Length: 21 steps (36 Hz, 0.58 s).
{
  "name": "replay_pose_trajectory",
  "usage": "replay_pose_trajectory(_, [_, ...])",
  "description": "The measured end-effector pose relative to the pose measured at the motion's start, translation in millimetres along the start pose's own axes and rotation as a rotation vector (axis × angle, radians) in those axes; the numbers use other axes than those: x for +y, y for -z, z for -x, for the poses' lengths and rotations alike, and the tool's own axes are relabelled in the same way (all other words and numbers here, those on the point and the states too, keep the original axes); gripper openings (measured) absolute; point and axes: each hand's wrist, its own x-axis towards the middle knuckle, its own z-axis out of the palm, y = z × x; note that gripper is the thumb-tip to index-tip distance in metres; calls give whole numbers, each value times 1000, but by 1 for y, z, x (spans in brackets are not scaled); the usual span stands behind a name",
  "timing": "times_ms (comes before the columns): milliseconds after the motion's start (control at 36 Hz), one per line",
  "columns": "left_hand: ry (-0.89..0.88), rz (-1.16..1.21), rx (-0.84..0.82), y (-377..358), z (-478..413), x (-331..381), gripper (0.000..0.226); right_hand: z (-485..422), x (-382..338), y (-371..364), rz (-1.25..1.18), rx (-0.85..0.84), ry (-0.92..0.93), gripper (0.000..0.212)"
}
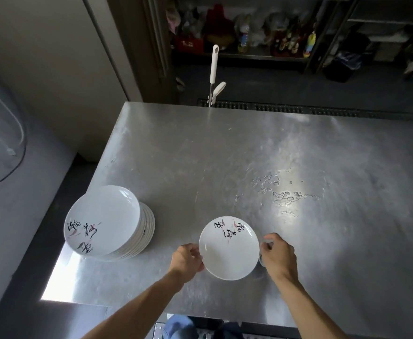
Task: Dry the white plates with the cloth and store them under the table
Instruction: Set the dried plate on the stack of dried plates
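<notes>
1. Two-handed pinch on one plate [228,250]: both hands are closed on opposite rims, face up. This is probably to steady it for wiping or to carry it level.
2. Far left of the grip, the stack [107,221] of matching white plates sits at the corner of the table [200,155]. Its top plate is tilted and shifted off-centre toward the edge. The stack is well apart from the held plate, which leaves clear room to work.
3. Left hand [188,259] is at the plate's left rim, thumb on top and fingers curled under. That keeps skin off the face of the plate.
4. Between the hands, the plate seems to be lifted just off the steel, over the near part of the table. I can't tell whether it is still wet.
5. Right hand [277,255] is at the right rim, fingers curled around the edge. The dark patch under that edge could be shadow or a cloth; I can't tell. No cloth is clearly identifiable.
6. Beyond and right of the grip there are water puddles [286,196] on the steel. The plate is held short of them, which is sensible if it is being dried.
7. Judgement: this is the drying or transfer step for this plate, and the stack is still to do. The storage under the table is out of view.
</notes>
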Motion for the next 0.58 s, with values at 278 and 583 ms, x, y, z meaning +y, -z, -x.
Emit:
replay_pose_trajectory(278, [-114,-106,-23,28,18,17,23,17,-55,-3,-266,-10,232,31])
replay_pose_trajectory(583, [-407,-60,339,182,80,26,32,88,-202,-60,-534,-297,396,27])
